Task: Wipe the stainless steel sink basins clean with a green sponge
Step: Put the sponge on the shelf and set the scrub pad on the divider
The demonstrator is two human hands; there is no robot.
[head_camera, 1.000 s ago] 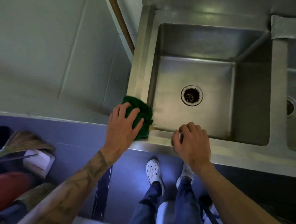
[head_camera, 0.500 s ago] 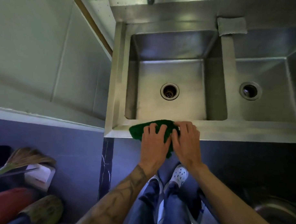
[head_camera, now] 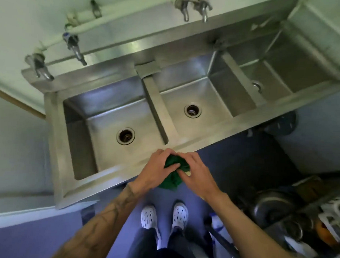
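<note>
Both of my hands are closed around the dark green, cloth-soft sponge [head_camera: 172, 180]. My left hand [head_camera: 156, 168] curls over its top and my right hand [head_camera: 197, 173] pinches in from the other side. The sponge is bunched into a wad, with a loose tail hanging below my fingers. It sits just in front of the front rim [head_camera: 109, 174] of the long stainless steel sink, near the divider between the left basin [head_camera: 105, 140] and the middle basin [head_camera: 212, 95], and touches no metal. I think the risk is in that position: the wad hangs over the floor and my white perforated clogs [head_camera: 148, 218], not over a basin. If either hand slackens while I refold it, it would probably drop onto the floor, pick up grit and scratch or dirty the steel. If I squeeze it here, any water in it would wet the floor where I stand. Half a second ago the sponge lay spread flat on the front rim under both palms. Now it is lifted clear and crumpled, and my view has pulled back to show the far right basin [head_camera: 273, 74] and the taps [head_camera: 75, 48].
</note>
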